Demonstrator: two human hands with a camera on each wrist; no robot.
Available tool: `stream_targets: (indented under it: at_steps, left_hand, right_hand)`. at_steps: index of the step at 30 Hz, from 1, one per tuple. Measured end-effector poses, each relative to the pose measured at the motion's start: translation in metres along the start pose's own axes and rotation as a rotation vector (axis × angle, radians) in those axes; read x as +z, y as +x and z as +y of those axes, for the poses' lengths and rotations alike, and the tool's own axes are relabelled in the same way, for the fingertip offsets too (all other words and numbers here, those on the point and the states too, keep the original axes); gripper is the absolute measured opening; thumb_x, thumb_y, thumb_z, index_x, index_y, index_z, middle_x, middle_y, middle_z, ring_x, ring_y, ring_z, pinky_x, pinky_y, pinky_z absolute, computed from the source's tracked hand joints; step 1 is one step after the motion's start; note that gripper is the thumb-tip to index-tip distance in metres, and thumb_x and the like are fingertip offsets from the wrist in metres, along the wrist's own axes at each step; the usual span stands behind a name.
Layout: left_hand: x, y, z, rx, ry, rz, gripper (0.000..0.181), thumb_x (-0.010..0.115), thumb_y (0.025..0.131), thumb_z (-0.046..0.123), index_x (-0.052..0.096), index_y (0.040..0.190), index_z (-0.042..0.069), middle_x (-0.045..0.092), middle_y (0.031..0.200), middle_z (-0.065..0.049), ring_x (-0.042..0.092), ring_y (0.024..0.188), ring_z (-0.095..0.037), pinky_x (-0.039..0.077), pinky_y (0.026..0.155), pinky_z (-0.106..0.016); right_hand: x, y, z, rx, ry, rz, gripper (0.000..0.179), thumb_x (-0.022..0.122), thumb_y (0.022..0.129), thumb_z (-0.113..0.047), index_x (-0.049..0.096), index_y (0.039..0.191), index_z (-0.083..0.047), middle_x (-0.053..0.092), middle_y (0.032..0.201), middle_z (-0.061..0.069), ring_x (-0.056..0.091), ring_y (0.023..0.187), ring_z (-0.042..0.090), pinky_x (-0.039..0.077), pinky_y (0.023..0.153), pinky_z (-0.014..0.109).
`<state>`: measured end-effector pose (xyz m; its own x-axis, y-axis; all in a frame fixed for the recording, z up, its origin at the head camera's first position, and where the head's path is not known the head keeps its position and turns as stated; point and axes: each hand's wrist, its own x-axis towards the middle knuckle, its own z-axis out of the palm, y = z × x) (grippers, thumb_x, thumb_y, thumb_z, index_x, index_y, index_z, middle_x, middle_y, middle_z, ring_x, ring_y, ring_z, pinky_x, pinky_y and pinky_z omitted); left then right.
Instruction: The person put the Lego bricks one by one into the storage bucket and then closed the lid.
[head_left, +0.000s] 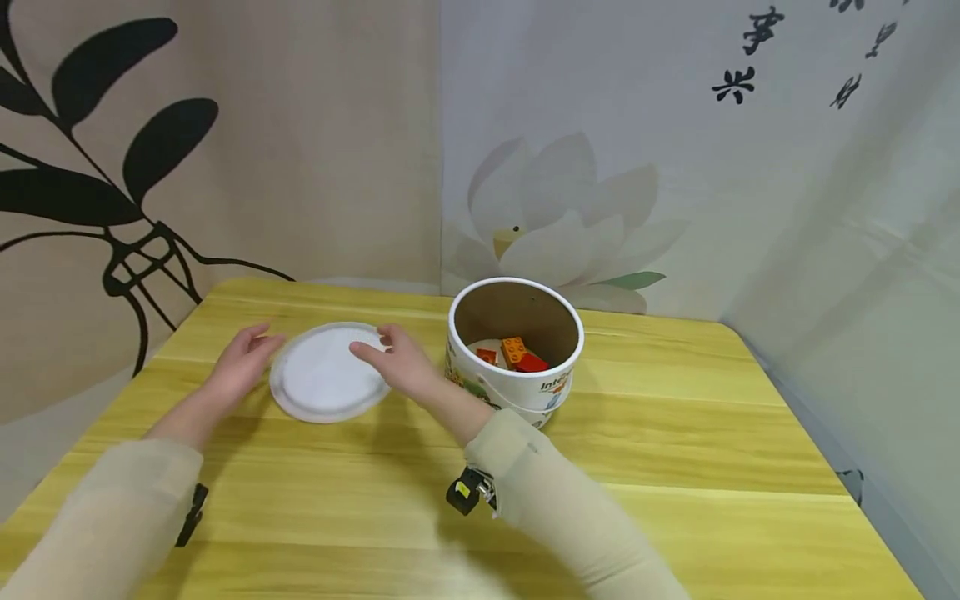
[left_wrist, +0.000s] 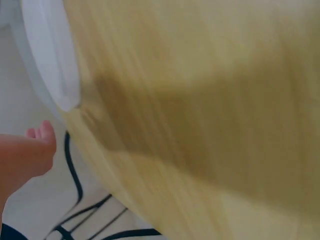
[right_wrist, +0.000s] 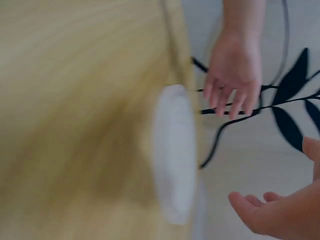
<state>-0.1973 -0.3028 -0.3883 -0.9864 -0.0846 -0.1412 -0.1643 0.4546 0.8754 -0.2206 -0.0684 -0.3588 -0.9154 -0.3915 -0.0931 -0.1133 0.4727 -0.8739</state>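
Note:
A round white lid [head_left: 330,375] lies flat on the table, left of the bucket. My left hand [head_left: 242,360] hovers just left of it with loosely bent fingers and holds nothing. On the lid's right side my right hand [head_left: 397,360] is held with thumb and fingers spread, overlapping the rim in the head view. The right wrist view shows a gap between this hand [right_wrist: 280,212] and the lid [right_wrist: 174,155], and the left hand [right_wrist: 234,75] beyond with fingers extended. A white printed bucket [head_left: 517,387] stands open, with several red and orange toy bricks [head_left: 514,350] at its bottom.
The yellow wood-grain table [head_left: 690,433] extends in front of and to the right of the bucket. Behind it hangs a pale curtain [head_left: 337,150] printed with leaves, a lotus and characters. A small black device [head_left: 465,492] sits at the right wrist.

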Motion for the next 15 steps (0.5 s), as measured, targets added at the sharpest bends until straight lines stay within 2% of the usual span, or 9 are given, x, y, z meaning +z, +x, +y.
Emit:
stream_targets:
  at_steps: [4, 8, 13, 15]
  left_hand:
    - [-0.004, -0.001, -0.012, -0.056, 0.036, -0.018, 0.081, 0.024, 0.098, 0.05, -0.006, 0.145, -0.008, 0.008, 0.147, -0.039, 0.016, 0.134, -0.053, 0.024, 0.107, -0.061]
    - [-0.006, -0.001, -0.02, -0.099, 0.059, -0.026, 0.081, 0.022, 0.098, 0.05, -0.007, 0.144, -0.01, 0.005, 0.147, -0.04, 0.017, 0.133, -0.055, 0.023, 0.108, -0.061]
    - [-0.005, -0.002, -0.026, -0.139, 0.057, -0.074, 0.078, 0.021, 0.099, 0.047, -0.011, 0.144, -0.009, 0.003, 0.147, -0.04, 0.019, 0.131, -0.056, 0.022, 0.108, -0.061]
    - [-0.004, -0.001, -0.027, -0.139, 0.051, -0.1, 0.078, 0.021, 0.099, 0.045, -0.012, 0.143, -0.01, 0.003, 0.147, -0.04, 0.02, 0.131, -0.056, 0.021, 0.108, -0.062]
  right_hand:
    - [0.016, 0.005, 0.021, 0.06, -0.037, 0.039, 0.068, 0.057, 0.09, -0.041, 0.036, 0.139, 0.002, 0.045, 0.139, 0.02, 0.043, 0.13, 0.03, 0.038, 0.106, 0.038]
    - [0.024, 0.009, 0.04, 0.106, -0.003, 0.076, 0.071, 0.059, 0.088, -0.039, 0.036, 0.137, 0.007, 0.044, 0.138, 0.025, 0.042, 0.129, 0.034, 0.036, 0.107, 0.042]
    - [0.024, 0.018, 0.053, 0.202, 0.041, 0.063, 0.077, 0.055, 0.089, -0.044, 0.027, 0.143, 0.005, 0.033, 0.147, 0.023, 0.031, 0.137, 0.034, 0.029, 0.112, 0.043]
    - [0.022, 0.021, 0.053, 0.225, 0.056, 0.06, 0.077, 0.054, 0.089, -0.044, 0.027, 0.144, 0.003, 0.032, 0.148, 0.022, 0.031, 0.138, 0.033, 0.028, 0.113, 0.043]
